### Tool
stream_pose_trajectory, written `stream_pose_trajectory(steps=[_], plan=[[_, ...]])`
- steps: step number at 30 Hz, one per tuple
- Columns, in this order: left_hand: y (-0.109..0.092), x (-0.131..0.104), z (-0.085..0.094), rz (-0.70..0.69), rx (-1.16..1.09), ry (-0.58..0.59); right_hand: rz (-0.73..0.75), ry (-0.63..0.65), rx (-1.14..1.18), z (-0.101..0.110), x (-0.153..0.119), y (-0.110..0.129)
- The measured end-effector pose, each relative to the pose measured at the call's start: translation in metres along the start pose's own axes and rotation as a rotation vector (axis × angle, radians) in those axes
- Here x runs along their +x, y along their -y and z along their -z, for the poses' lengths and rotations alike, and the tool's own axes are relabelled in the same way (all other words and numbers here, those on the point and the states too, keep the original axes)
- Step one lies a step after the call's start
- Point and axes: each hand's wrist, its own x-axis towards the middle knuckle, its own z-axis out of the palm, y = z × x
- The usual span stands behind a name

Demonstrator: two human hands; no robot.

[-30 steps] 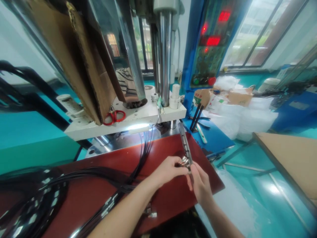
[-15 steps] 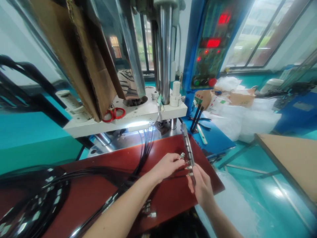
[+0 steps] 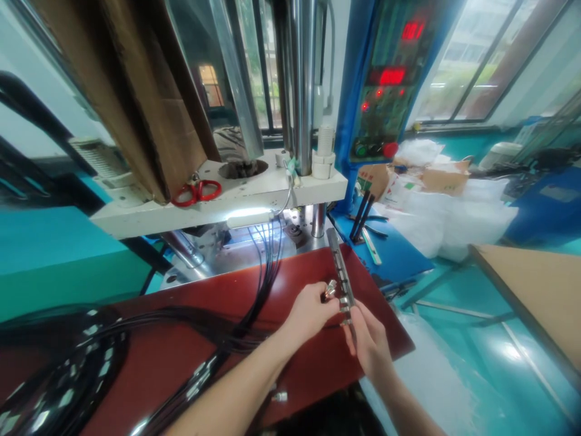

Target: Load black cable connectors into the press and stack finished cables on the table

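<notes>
My right hand (image 3: 370, 339) grips the lower end of a slotted metal bar (image 3: 340, 263), which tilts away from me over the table. Small metal connectors (image 3: 345, 306) sit in the bar's slots near my right fingers. Close beside it, my left hand (image 3: 313, 312) is closed on a metal cable connector (image 3: 331, 287), its shiny end showing past the thumb and forefinger. The left fingertips are at the bar's side; whether they touch it I cannot tell. Black cables (image 3: 263, 297) run behind my left forearm. A loose connector (image 3: 280, 396) lies on the table below that arm.
The red-brown table (image 3: 218, 281) stands before a press with a white plate (image 3: 272, 197); red-handled scissors (image 3: 197, 192) rest on it. Coiled cables (image 3: 68, 375) lie at left. A blue ledge (image 3: 399, 254) holds a cutter (image 3: 371, 247). A control panel (image 3: 385, 91) rises behind.
The view has shifted slightly, so the press plate sits further left. My left fingers have turned a little with the connector near the bar. My right hand keeps hold of the bar.
</notes>
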Motion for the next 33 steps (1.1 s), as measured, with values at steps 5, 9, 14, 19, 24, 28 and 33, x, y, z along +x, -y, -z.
stream_pose_trajectory(steps=[5, 9, 14, 19, 24, 28, 33], plan=[[0.005, -0.004, 0.001, -0.020, -0.122, -0.044, -0.024, 0.034, -0.113, -0.003, 0.002, 0.003], [0.009, -0.002, -0.001, 0.011, -0.126, -0.054, -0.030, 0.024, -0.073, -0.004, 0.001, 0.009], [0.010, 0.001, -0.004, 0.032, -0.091, -0.062, -0.023, 0.005, -0.008, -0.004, 0.000, 0.011], [0.008, -0.002, -0.004, 0.019, -0.006, -0.097, -0.019, 0.017, 0.006, -0.003, 0.004, 0.005], [0.006, -0.003, -0.004, 0.005, -0.008, -0.125, -0.034, 0.005, 0.005, -0.003, 0.007, 0.003], [0.007, -0.002, -0.003, -0.012, -0.154, -0.057, -0.038, 0.025, -0.022, -0.004, 0.007, -0.001], [0.009, -0.006, 0.007, -0.012, -0.262, 0.008, -0.017, 0.044, -0.081, -0.005, 0.004, 0.001]])
